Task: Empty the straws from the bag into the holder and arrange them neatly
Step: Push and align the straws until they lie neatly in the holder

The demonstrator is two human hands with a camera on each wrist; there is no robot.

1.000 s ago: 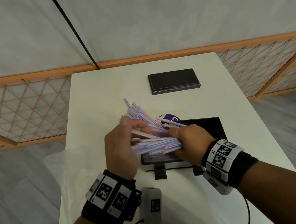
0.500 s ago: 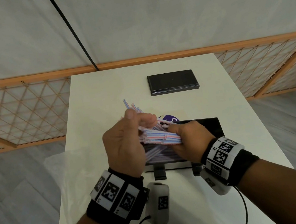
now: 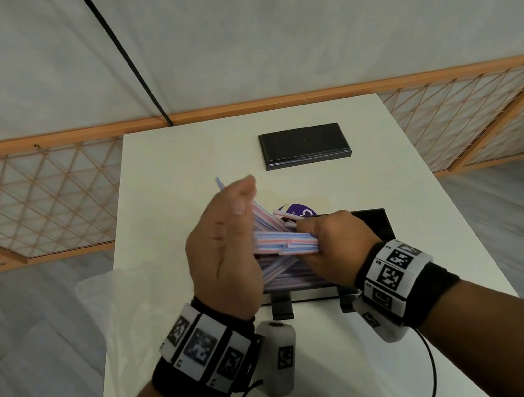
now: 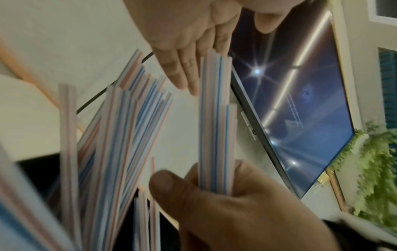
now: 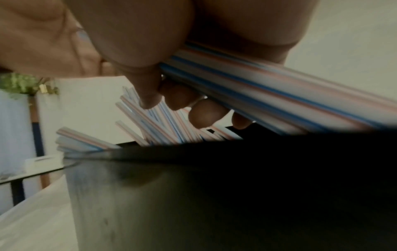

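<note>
- Head view: the right hand (image 3: 335, 241) pinches a small flat bundle of thin white straws with red and blue stripes (image 3: 283, 246), lying crosswise just above the black box-shaped straw holder (image 3: 373, 224).
- The left hand (image 3: 224, 248) is open, fingers straight and together, palm facing the free ends of the held bundle; it grips nothing.
- Left wrist view: the left fingertips (image 4: 187, 79) sit at the tips of the held straws, which are uneven in length of projection.
- More straws fan loosely out of the holder beyond and below both hands; the clear plastic bag (image 3: 117, 308) lies on the white counter (image 3: 179, 156) to the left of the left hand.
- Judgement: the step is squaring the bundle. Tap the ends flush against the flat palm with a light pinch so the straws can slide, then lower them parallel into the holder.
- Against the earlier frames: the left hand then curled round the straws; it has now released and flattened, and the bundle sits tighter.
</note>
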